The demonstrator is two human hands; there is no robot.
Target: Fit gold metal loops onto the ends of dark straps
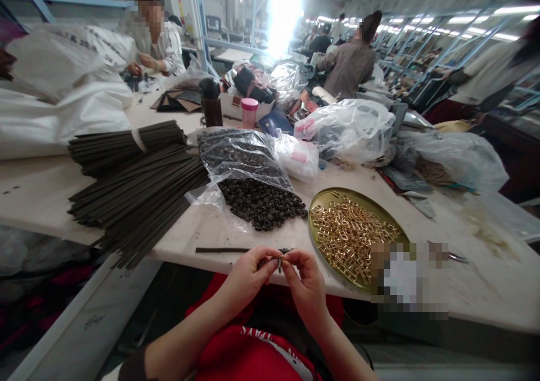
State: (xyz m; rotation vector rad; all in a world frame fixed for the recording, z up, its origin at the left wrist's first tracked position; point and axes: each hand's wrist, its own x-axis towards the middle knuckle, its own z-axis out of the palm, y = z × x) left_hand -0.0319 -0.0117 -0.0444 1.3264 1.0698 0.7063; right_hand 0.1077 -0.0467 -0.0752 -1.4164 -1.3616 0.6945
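Observation:
My left hand (255, 269) and my right hand (306, 282) meet at the table's front edge, fingertips pinched together. Between them is a small dark piece (279, 264) with a slight metallic glint; its kind is too small to tell. Just behind the fingers, a thin dark strap (219, 250) lies flat, its right part hidden by my left hand. Beyond it, a heap of small dark loops (265, 206) spills from a clear plastic bag (242, 150). To the right of my hands, small gold buckles (350, 232) fill much of a round gold-coloured tray (313, 223).
Bundles of long dark strips (139, 192) lie at the left, some overhanging the edge. A dark bottle (211, 104), a pink-lidded jar (248, 112) and a filled plastic bag (350, 130) stand farther back. Pliers-like metal tips (458, 257) lie at right. Other people work beyond.

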